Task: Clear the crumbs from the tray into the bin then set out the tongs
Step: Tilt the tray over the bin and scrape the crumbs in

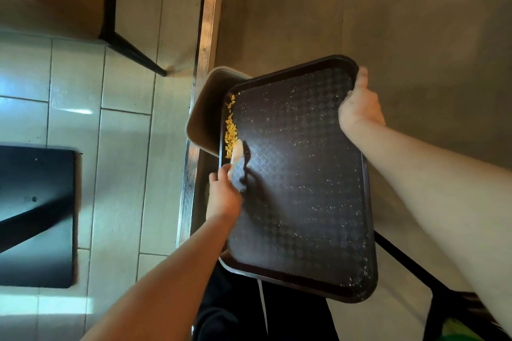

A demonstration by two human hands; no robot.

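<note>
Dark brown tray (302, 174), patterned and speckled with pale bits, is tilting toward nine o'clock over a beige bin (202, 113), whose rim is showing at the tray's ten o'clock corner. Yellow crumbs (230, 130) are lying heaped along the tray's nine o'clock edge, with the left hand (224, 196) gripping a pale spoon-like scraper (237, 152) whose tip is touching the heap. Right hand (360, 102) is gripping the tray's one o'clock rim; a black table base (36, 216) is sitting on the tiled floor (74, 77) at nine o'clock.
</note>
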